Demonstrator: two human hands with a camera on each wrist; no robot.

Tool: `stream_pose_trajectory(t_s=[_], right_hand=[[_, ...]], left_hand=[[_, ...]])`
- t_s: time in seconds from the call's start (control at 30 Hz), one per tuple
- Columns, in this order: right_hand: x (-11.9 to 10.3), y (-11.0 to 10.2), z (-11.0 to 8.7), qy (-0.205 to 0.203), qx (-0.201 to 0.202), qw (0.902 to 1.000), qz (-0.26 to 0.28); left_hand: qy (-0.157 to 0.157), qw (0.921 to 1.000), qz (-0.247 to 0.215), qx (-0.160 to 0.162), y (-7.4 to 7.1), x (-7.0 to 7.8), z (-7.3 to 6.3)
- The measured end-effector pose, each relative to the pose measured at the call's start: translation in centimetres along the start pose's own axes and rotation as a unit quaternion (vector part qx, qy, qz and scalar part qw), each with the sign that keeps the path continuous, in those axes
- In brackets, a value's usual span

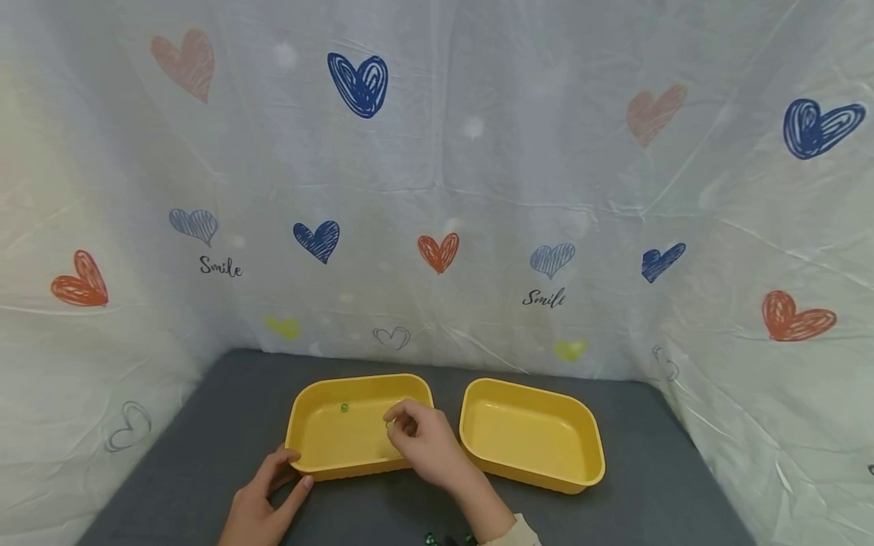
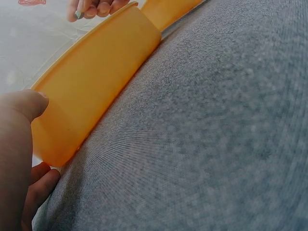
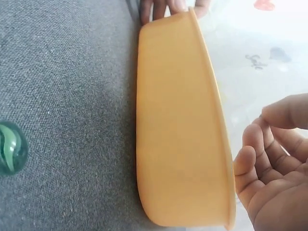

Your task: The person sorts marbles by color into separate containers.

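Over the right part of the left yellow tray [image 1: 355, 465], my right hand [image 1: 430, 444] pinches a small green glass marble [image 2: 78, 15] between thumb and fingertips. Another green marble [image 1: 344, 408] lies on the tray's floor towards the back. My left hand [image 1: 262, 497] holds the tray's near left corner, its thumb against the front wall and its fingers round the side. In the right wrist view, the curled fingers of the right hand [image 3: 276, 161] show beside the tray rim, with the pinched marble hidden.
A second yellow tray [image 1: 532, 436] stands just to the right on the dark grey cloth [image 1: 655, 470]. Near the front edge lie green marbles [image 1: 430, 539], one of them showing a pale swirl. A white curtain [image 1: 437, 167] printed with hearts encloses the back and sides.
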State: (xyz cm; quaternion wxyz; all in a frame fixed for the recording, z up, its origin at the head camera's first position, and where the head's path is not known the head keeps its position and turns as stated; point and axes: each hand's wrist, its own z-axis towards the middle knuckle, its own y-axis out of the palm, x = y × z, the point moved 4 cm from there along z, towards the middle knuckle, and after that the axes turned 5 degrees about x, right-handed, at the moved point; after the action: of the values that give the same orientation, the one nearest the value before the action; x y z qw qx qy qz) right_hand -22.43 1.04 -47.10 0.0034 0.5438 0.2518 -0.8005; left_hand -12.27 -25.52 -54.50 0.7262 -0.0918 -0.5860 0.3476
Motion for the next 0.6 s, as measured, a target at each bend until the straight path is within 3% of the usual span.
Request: stream_pose_trajectory(t_s=[0.3,0.6], right_hand=[[0.59,0.84,0.5,0.022,-0.001,0.9998,0.001],[0.78,0.93,0.8,0.017,-0.011,0.9997,-0.013]], left_hand=[[-0.004,1.0,-0.001,0.0,0.0,0.11,-0.08],[-0.005,1.0,-0.002,0.001,0.01,0.1,-0.06]])
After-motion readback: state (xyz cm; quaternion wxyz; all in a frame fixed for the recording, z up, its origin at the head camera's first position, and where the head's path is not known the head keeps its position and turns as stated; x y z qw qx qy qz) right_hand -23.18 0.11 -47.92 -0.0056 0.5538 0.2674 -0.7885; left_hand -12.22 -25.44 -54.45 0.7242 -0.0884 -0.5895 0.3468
